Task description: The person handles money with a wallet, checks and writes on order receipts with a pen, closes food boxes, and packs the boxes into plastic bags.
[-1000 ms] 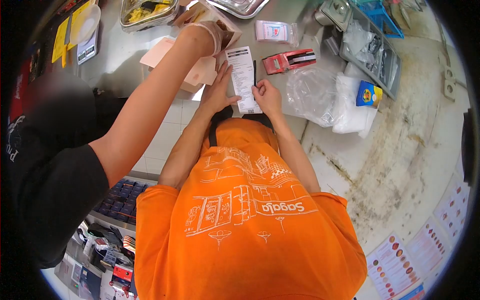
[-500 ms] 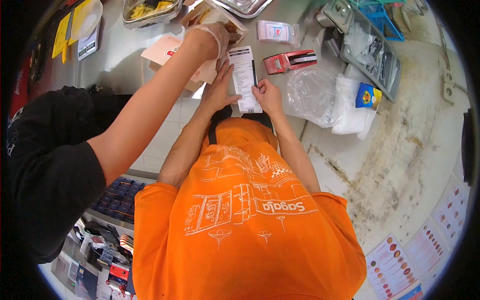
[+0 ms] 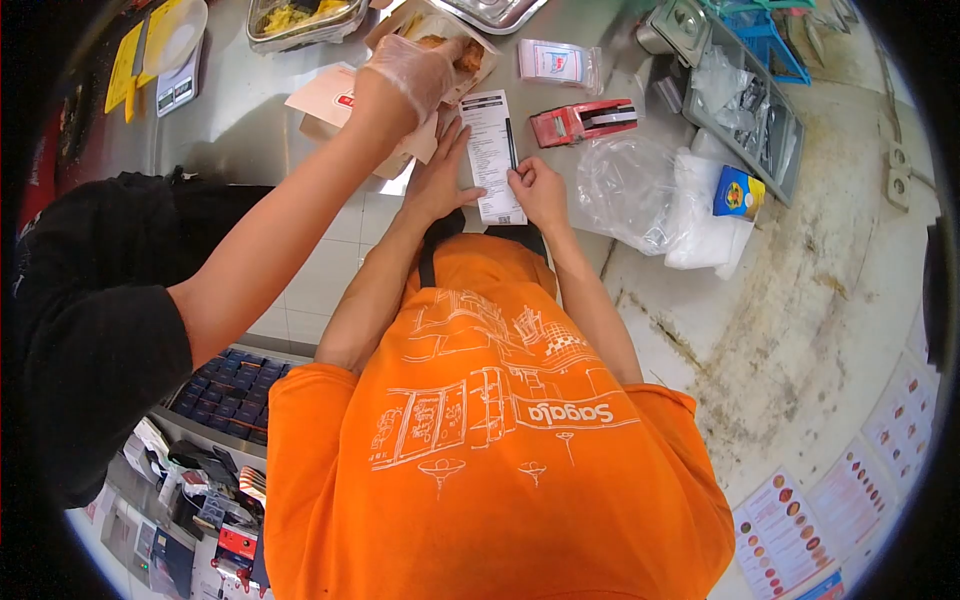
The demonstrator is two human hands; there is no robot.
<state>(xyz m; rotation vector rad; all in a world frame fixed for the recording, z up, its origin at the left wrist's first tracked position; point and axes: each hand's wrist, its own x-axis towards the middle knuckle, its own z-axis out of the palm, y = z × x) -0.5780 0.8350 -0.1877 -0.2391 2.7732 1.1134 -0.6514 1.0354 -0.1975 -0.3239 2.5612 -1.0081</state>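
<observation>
A long white printed receipt (image 3: 490,150) lies at the counter's front edge, its lower end by my body. My left hand (image 3: 437,183) is flat along its left side, fingers stretched out and thumb on the paper. On the other side my right hand (image 3: 541,195) is closed in a pinch at the lower end of a black pen (image 3: 512,145), which lies along the receipt's right edge. Beyond my left hand is a co-worker's gloved hand (image 3: 412,75), reaching into an open paper box (image 3: 490,62) with browned fried food (image 3: 467,56) in it.
Right of the receipt are a red tape dispenser (image 3: 583,122), a clear plastic bag (image 3: 625,190) and a small packet (image 3: 560,64). A metal tray (image 3: 790,150) of wrapped cutlery stands farther right. Another paper box (image 3: 325,95) and a scale (image 3: 180,88) are left. The co-worker's arm crosses there.
The co-worker's gloved hand has shifted slightly left and back, showing more of the fried food in the box. My hands, the pen and the receipt have hardly moved.
</observation>
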